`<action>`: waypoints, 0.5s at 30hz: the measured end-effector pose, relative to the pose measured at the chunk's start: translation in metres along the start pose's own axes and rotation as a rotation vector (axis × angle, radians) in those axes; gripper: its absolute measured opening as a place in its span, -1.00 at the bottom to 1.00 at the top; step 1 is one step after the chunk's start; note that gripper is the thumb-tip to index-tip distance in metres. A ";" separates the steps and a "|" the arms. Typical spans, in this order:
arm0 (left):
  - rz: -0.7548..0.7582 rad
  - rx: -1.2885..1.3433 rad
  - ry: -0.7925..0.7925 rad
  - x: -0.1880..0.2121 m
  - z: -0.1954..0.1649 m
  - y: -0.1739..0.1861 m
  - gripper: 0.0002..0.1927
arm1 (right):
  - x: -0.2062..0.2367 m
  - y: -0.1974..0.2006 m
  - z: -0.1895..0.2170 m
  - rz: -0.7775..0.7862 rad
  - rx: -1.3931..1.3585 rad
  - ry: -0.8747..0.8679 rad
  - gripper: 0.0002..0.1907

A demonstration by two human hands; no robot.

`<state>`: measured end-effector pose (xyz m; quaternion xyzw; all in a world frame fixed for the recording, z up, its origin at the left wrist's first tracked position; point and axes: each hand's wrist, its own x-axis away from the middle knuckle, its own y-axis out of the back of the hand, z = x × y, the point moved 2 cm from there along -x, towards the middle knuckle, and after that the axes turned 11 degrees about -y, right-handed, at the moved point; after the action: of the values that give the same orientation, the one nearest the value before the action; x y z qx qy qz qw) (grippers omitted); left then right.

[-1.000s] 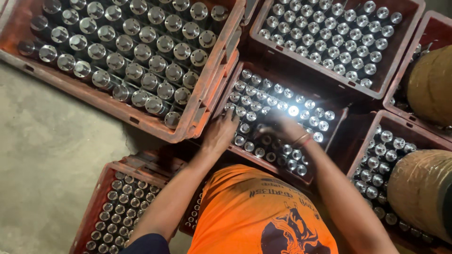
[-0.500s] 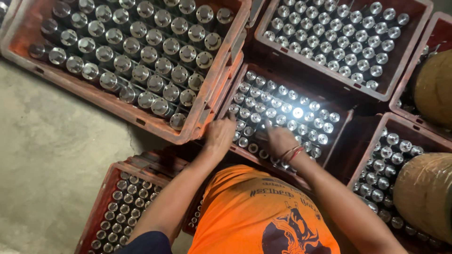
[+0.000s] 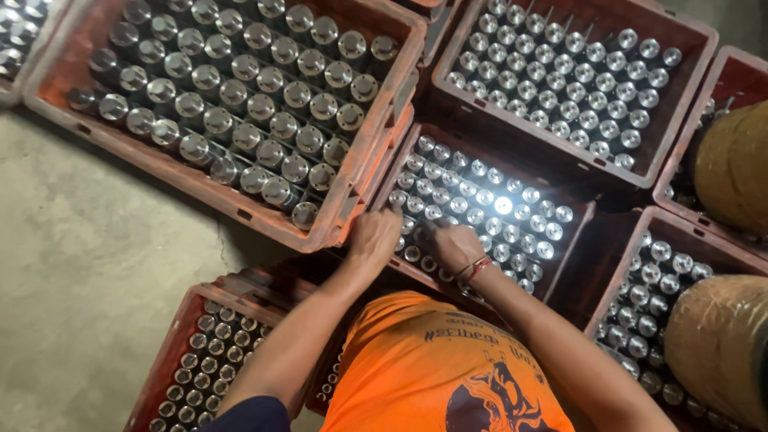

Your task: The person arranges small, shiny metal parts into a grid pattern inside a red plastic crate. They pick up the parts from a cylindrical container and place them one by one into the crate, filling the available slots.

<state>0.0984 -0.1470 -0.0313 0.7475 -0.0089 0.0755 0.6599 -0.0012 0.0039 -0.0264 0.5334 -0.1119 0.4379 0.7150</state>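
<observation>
while earlier apart, both hands (image 3: pixel 412 240) now crowd the crate's (image 3: pixel 588 220) near corner (left edge).

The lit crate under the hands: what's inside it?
The lit crate holds rows of upright shiny metal cylinders. The left hand and right hand cover its near rows; the crate floor is hidden.

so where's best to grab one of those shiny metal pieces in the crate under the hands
By its round flanged top, from straight above. The metal pieces stand upright and packed tight in the red crate, so only the caps are exposed; the sides are blocked by neighbours.
</observation>
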 end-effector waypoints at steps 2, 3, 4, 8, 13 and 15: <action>-0.139 0.042 -0.004 0.013 -0.005 0.025 -0.81 | -0.003 -0.003 0.002 -0.022 0.022 0.043 -0.73; -0.264 0.086 -0.008 0.021 -0.006 0.040 -0.82 | -0.003 -0.003 0.004 -0.077 0.116 0.154 -0.76; -0.386 0.134 -0.010 0.030 -0.008 0.053 -0.82 | -0.002 -0.004 0.005 -0.127 0.211 0.261 -0.76; -0.574 0.475 -0.046 0.039 -0.010 0.077 -0.69 | -0.005 0.004 -0.005 -0.309 0.064 0.529 -0.74; -0.401 1.207 0.154 0.026 -0.009 0.016 -0.68 | -0.017 0.026 -0.033 -0.170 -0.213 0.660 -0.81; -0.384 1.392 0.356 0.026 -0.014 -0.018 -0.60 | -0.025 0.028 -0.045 0.071 -0.676 0.336 -0.68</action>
<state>0.1248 -0.1287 -0.0440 0.9577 0.2787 0.0669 0.0268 -0.0503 0.0317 -0.0418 0.1838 -0.1496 0.4821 0.8435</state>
